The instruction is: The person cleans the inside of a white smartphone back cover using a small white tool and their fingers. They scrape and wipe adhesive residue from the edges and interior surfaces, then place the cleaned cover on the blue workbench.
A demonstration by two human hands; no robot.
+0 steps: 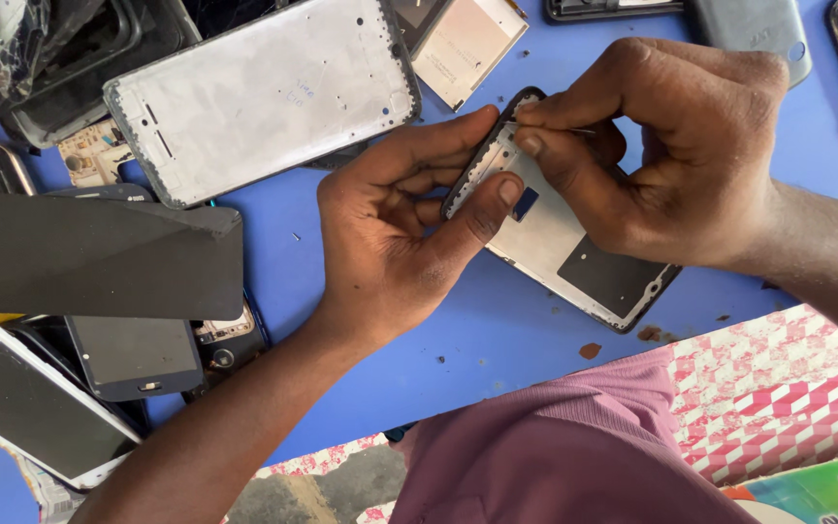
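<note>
the left hand comes in from the lower left, forearm slanting up, palm turned toward the camera, its fingers curled and the thumb pressed forward. the right hand enters from the right, knuckles up, wrist bent, with thumb and forefinger pinched together just beside the left fingertips.

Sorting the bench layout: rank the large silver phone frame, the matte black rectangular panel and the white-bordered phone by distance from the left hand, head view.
From the left hand:
1. Large silver phone frame, just up and left of the hand on the blue table.
2. Matte black rectangular panel, farther left at hand level.
3. White-bordered phone, lower-left corner, farthest.
</note>
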